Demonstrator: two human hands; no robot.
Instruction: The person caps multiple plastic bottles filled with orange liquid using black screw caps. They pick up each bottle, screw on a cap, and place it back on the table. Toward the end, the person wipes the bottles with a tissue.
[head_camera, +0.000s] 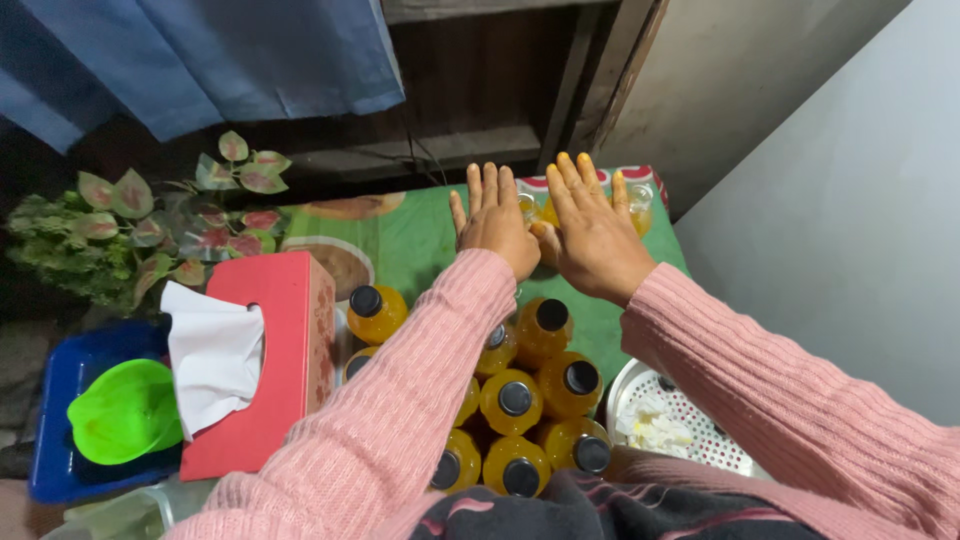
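Two hands in pink ribbed sleeves hover flat above a green patterned tablecloth (420, 240), backs up. The left hand (492, 225) holds its fingers straight and close together; the right hand (592, 235) lies just beside it, fingers slightly fanned, tips stained yellow, gripping nothing. Beyond the fingertips stand clear cups (640, 205) of yellow drink, partly hidden. Beneath the forearms cluster bottles (515, 398) of orange liquid with black caps. A red tissue box (275, 360) sits to the left, beside a blue tray (60, 400) holding a green bowl (125, 410); a white perforated basket (640, 385) sits right.
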